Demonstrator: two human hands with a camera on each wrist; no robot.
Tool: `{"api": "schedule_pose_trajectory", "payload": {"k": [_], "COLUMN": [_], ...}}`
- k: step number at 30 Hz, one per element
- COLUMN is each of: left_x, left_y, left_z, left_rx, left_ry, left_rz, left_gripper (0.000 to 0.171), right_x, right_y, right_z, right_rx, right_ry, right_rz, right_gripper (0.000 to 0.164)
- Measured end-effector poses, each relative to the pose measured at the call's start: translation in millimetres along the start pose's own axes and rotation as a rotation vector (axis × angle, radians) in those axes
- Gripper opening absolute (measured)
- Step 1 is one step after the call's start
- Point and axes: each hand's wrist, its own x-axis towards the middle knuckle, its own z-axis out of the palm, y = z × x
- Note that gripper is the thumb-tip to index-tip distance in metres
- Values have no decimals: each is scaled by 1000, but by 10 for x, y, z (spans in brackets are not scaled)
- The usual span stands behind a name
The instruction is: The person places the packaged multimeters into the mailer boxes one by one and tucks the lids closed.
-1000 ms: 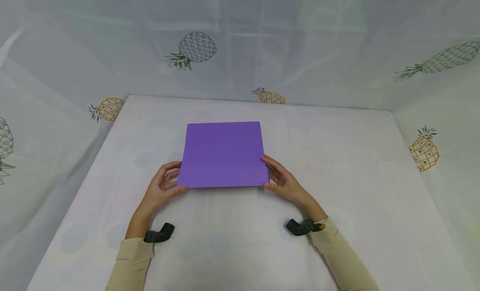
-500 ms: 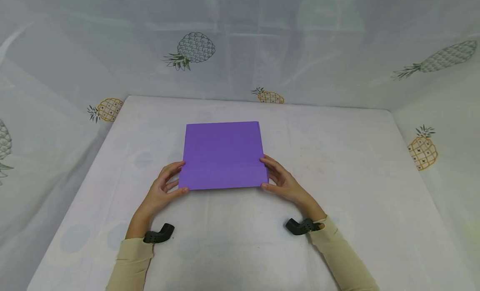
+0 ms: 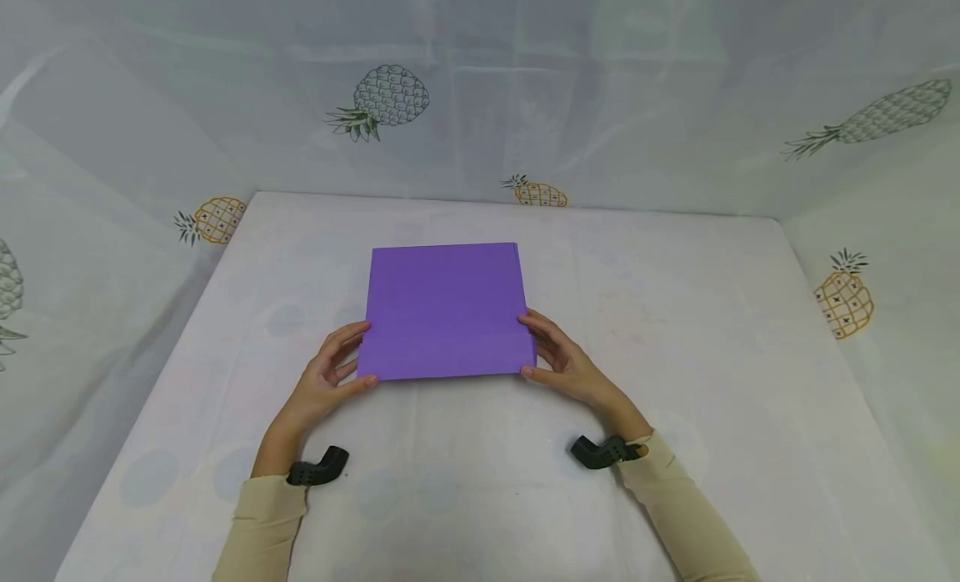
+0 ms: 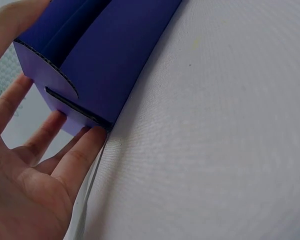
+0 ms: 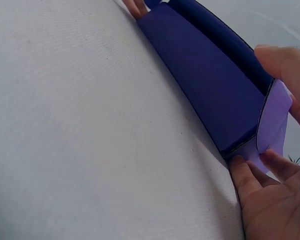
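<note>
A purple corrugated cardboard box (image 3: 446, 303) lies on the table, its lid facing up. A crease crosses the lid near its front edge. My left hand (image 3: 318, 383) holds the box at its front left corner, thumb at the lid's front edge and fingers on the side. At the front right corner my right hand (image 3: 573, 369) grips it in the same way. The left wrist view shows a dark gap between the lid and the front wall (image 4: 110, 50), and a rounded side flap (image 4: 45, 70). A similar side flap (image 5: 275, 112) stands out in the right wrist view.
A white cloth (image 3: 675, 357) covers the table. Pale curtains with printed pineapples (image 3: 393, 94) hang behind and at both sides. Each wrist wears a black camera mount, one at the left (image 3: 318, 467) and one at the right (image 3: 603, 454).
The lid's front strip has bent down along a crease, and its front edge has come slightly lower. My left fingers and thumb have shifted a little to the right. The last half second shows hardly any motion.
</note>
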Motion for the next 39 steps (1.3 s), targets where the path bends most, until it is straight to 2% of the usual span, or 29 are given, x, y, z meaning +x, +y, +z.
{"api": "schedule_pose_trajectory", "payload": {"k": [4, 9, 13, 18, 26, 35, 39], "left_x": [8, 8, -2, -4, 13, 12, -15], "left_y": [-3, -11, -13, -11, 9, 14, 7], "left_z": [3, 4, 7, 10, 15, 7, 9], "left_rx": [5, 26, 28, 23, 31, 23, 73], "left_ry": [-5, 1, 12, 21, 24, 14, 87], "left_rz": [1, 3, 9, 12, 10, 2, -9], "left_gripper": [77, 77, 76, 75, 75, 82, 84], "right_x": [-2, 9, 11, 4, -14, -1, 13], "right_y": [1, 28, 36, 20, -11, 10, 37], "right_z": [0, 9, 13, -6, -12, -24, -32], "right_rx": [16, 94, 145, 134, 173, 181, 173], "right_ry": [12, 81, 99, 106, 149, 124, 116], "right_rz": [-1, -9, -3, -9, 20, 7, 8], "right_gripper": [76, 60, 57, 52, 66, 65, 65]}}
